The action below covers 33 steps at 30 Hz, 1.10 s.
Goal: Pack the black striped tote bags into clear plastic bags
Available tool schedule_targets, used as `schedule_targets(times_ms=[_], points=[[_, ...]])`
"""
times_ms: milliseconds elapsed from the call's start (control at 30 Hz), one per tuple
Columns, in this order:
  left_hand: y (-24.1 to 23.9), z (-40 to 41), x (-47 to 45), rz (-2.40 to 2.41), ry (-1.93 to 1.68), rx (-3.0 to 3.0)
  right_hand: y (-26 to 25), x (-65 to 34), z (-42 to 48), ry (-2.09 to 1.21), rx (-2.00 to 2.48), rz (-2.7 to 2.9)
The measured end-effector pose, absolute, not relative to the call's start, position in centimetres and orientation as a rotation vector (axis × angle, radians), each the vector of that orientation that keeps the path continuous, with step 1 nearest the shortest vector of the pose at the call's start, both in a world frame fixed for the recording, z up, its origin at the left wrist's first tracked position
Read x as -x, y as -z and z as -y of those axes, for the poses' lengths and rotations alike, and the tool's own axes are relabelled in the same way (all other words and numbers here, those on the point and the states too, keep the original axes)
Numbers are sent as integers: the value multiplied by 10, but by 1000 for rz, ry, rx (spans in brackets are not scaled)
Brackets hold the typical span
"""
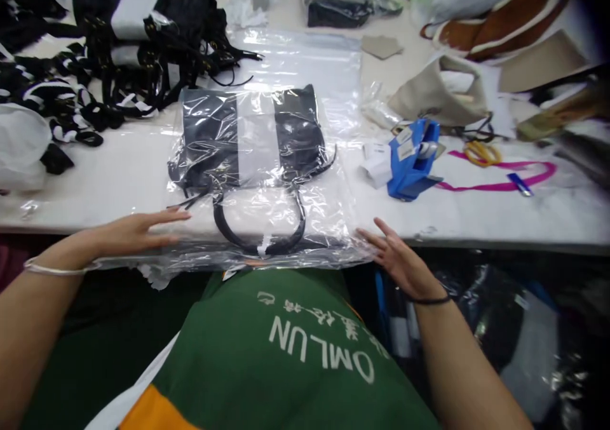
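Observation:
A black and white handbag (252,138) lies flat inside a clear plastic bag (314,201) on the white table (119,182), its black handles toward me. My left hand (133,232) lies flat with fingers stretched out on the near left edge of the plastic bag. At the bag's near right corner, my right hand (395,258) has its fingers spread and just touches the plastic. Neither hand grips anything.
A heap of black and white bags and straps (119,55) fills the far left. A blue tape dispenser (412,160), yellow-handled scissors (481,152), a pink ribbon (505,182) and a beige bag (438,93) lie to the right. More plastic sheets (305,55) lie behind.

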<state>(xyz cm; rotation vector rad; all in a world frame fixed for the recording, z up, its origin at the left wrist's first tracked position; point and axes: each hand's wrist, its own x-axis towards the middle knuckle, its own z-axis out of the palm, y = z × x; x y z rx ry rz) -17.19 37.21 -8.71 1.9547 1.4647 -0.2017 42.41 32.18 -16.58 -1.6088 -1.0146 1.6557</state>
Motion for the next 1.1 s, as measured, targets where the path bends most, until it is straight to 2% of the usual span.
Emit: schedule_targets(times_ms=[100,167,300,433,533,633,700,767,867,933,1000,1100], points=[[111,-415,95,-1592,-294,-2082,178,-408,-323,-1522,1847,1023],[139,-431,39,-1453,-413,-2160,181,-402,-322,-1448,1941,1180],[184,-416,-52,-1209,-397,-2258,155,-405,-317,-1247,1866,1192],[194,-371,-92,-1032,-259,-2329,122,-367,-347,-1132,1537,1094],[195,-347,-84,-921,-230,-2389,132,-287,-401,-1132,1279,1023],[199,-329,-44,-778,-228,-2406,167,-197,-451,-1108,1240,941],[196,-312,-6,-801,-332,-2334,186,-152,-466,-1131,1288,955],[187,-287,34,-1046,-552,-2163,191,-131,-465,-1225,1267,924],[161,-255,81,-1705,-903,-1751,172,-151,-445,-1338,1077,966],[147,-252,94,-1986,-1026,-1553,151,-187,-434,-1281,1046,1091],[142,-270,90,-1973,-1061,-1597,134,-223,-431,-1189,1161,1214],[150,-331,62,-1695,-1052,-1902,129,-251,-443,-1139,1402,1516]])
